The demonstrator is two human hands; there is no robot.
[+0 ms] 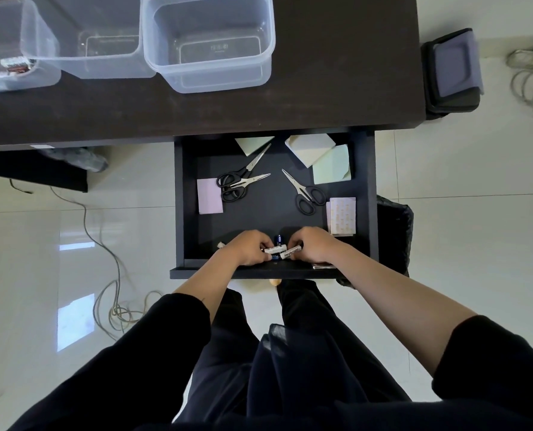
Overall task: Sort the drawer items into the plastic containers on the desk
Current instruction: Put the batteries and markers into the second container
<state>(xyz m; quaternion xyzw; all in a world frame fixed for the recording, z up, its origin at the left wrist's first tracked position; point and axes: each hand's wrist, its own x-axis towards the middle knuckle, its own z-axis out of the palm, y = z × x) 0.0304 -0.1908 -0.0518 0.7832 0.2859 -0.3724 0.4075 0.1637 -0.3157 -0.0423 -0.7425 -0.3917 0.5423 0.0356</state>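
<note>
The dark drawer (179, 197) stands pulled out below the desk edge. At its front, my left hand (249, 246) pinches a white battery (274, 249), and my right hand (313, 245) pinches another white battery (291, 253). A blue battery (279, 239) lies between the hands. Further back lie two pairs of scissors (240, 181) crossed together, a single pair of scissors (304, 192), a purple note pad (209, 195), green note pads (332, 164) and a bandage strip pack (342, 215). Three clear plastic containers (209, 42) stand on the desk.
The left container (13, 66) holds a few small items; the middle container (88, 35) and the right one look bare inside. A black bin (452, 73) stands right of the desk (321, 101). Cables (112, 269) trail over the floor at left and far right.
</note>
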